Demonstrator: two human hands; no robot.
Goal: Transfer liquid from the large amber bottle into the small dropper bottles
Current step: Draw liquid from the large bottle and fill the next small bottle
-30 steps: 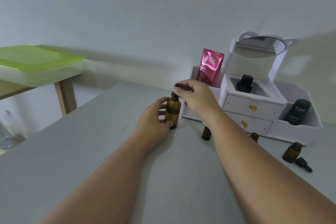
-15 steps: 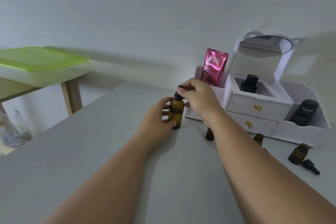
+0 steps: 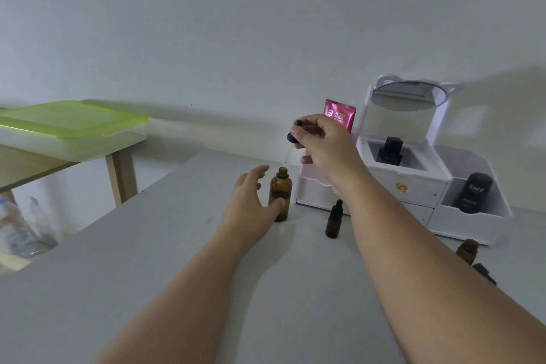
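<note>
The large amber bottle [image 3: 280, 190] stands uncapped on the grey table [image 3: 147, 260]. My left hand [image 3: 251, 201] is beside it, thumb touching its lower side and fingers spread loosely. My right hand [image 3: 322, 145] is raised above the bottle and pinches the black dropper cap [image 3: 294, 134], whose glass pipette points down. A small capped dropper bottle [image 3: 334, 220] stands just right of the large one. Another small amber bottle [image 3: 466, 250] shows past my right forearm, with a loose black dropper cap [image 3: 484, 272] beside it.
A white cosmetic organiser [image 3: 407, 186] with drawers, a mirror, a pink sachet [image 3: 341, 114] and black containers stands against the wall at the right. A wooden table with a green-lidded plastic box [image 3: 71, 127] is at the left.
My right hand has lifted the dropper cap out of the large bottle and up. My left hand's fingers have loosened from the bottle.
</note>
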